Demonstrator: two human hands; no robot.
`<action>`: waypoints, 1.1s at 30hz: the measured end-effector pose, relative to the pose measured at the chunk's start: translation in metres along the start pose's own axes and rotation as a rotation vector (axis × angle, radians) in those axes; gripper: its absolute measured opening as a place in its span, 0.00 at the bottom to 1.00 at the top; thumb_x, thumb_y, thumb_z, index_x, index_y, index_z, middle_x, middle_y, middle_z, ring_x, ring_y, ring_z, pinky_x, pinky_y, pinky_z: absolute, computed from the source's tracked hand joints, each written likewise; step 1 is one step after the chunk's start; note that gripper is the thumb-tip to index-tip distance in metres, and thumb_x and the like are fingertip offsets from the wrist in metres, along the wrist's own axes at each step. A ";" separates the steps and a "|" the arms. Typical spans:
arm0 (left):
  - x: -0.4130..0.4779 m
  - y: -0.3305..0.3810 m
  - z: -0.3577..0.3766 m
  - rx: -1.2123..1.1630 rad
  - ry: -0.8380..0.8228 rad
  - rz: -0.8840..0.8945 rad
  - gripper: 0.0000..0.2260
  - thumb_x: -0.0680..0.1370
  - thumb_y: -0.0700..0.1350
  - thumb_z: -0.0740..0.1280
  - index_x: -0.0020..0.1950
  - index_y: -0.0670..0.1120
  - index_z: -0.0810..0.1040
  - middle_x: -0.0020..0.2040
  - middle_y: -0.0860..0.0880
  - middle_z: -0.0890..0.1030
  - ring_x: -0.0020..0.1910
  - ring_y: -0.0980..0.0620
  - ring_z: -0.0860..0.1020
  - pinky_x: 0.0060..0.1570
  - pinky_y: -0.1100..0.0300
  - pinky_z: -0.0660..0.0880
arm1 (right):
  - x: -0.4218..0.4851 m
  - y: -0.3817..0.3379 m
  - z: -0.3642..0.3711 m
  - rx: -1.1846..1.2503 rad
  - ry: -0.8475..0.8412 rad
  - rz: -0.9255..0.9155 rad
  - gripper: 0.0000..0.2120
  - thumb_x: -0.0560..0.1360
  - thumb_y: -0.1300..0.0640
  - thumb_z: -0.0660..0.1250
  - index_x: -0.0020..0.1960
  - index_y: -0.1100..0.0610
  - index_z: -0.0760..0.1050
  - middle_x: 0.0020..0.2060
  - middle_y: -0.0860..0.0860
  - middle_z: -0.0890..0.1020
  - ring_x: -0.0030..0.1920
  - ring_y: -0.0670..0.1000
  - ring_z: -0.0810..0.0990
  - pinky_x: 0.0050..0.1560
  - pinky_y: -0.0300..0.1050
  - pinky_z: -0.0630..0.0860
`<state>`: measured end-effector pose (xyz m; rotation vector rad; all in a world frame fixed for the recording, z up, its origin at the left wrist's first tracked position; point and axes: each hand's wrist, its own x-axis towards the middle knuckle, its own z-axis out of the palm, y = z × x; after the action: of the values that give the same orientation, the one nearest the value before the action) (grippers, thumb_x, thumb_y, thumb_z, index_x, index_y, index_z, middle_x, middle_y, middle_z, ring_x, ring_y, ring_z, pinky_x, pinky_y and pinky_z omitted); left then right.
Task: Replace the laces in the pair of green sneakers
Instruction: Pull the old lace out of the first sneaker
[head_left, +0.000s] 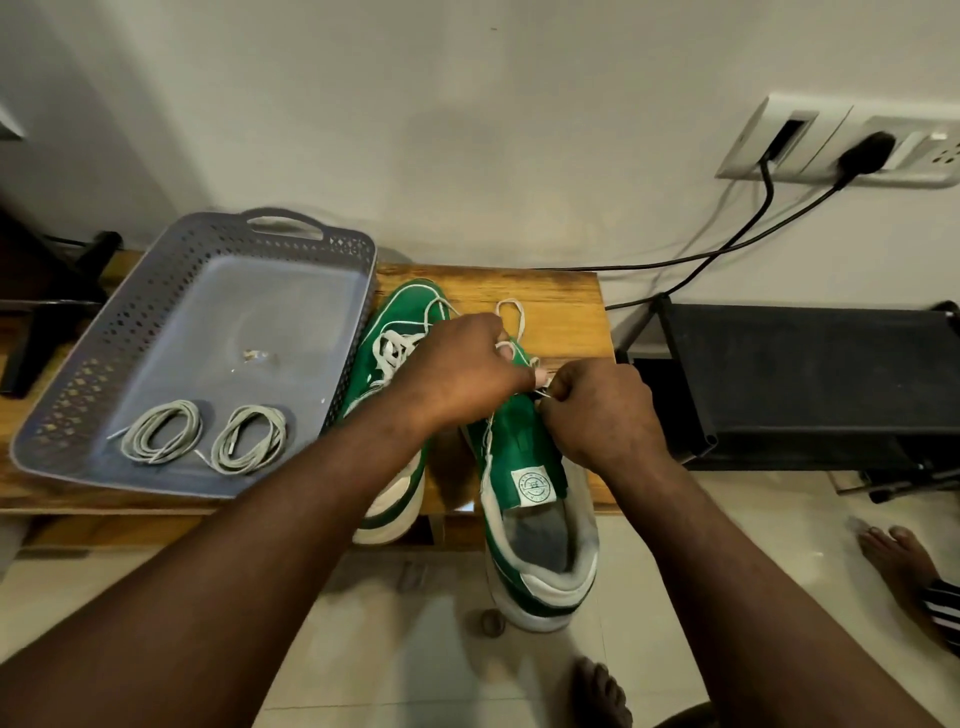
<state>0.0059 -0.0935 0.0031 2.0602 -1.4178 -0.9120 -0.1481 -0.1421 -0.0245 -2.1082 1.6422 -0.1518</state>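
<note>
Two green sneakers logged side by side on the wooden counter (561, 296), toes toward the wall. Found left sneaker (402, 309) just beside the tray, its lacing loose and partly hidden under the left wrist. Found right sneaker (524, 447) nearer the counter's right end, heel overhanging the near edge. Saw left hand (457, 369) over the right sneaker's eyelets with fingers curled round the white lace (511, 301), looped out toward the wall. Saw right hand (602, 410) at the tongue with fingers pinched tight on a thin end of that lace. Counted two coiled laces in the near end of the grey perforated tray (104, 343): left coil (162, 431) and right coil (249, 439), near but not touching. Noted black rack (805, 374) right of the counter and a wall socket (841, 140) with black cables plugged in.
</note>
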 end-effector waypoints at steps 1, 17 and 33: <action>0.001 -0.003 0.005 0.146 0.011 -0.025 0.17 0.75 0.55 0.77 0.51 0.48 0.74 0.45 0.50 0.80 0.43 0.50 0.79 0.37 0.56 0.70 | 0.000 -0.001 0.000 0.008 -0.002 0.001 0.05 0.76 0.53 0.74 0.42 0.52 0.83 0.38 0.49 0.83 0.42 0.51 0.82 0.40 0.44 0.79; 0.005 -0.010 0.025 0.404 0.146 0.200 0.13 0.78 0.41 0.70 0.59 0.52 0.72 0.47 0.50 0.82 0.44 0.45 0.80 0.39 0.52 0.75 | -0.001 -0.001 0.002 -0.020 0.013 -0.041 0.05 0.78 0.53 0.73 0.44 0.53 0.84 0.38 0.49 0.82 0.39 0.48 0.80 0.34 0.41 0.72; 0.001 -0.004 0.016 0.462 -0.011 0.081 0.14 0.77 0.57 0.72 0.57 0.49 0.78 0.52 0.47 0.81 0.50 0.46 0.79 0.50 0.50 0.80 | -0.003 -0.003 -0.002 0.011 0.000 -0.029 0.06 0.75 0.51 0.75 0.42 0.53 0.82 0.37 0.50 0.83 0.40 0.51 0.82 0.39 0.46 0.81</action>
<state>-0.0032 -0.0930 -0.0103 2.2965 -1.8390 -0.6018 -0.1469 -0.1392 -0.0208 -2.1251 1.6073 -0.1692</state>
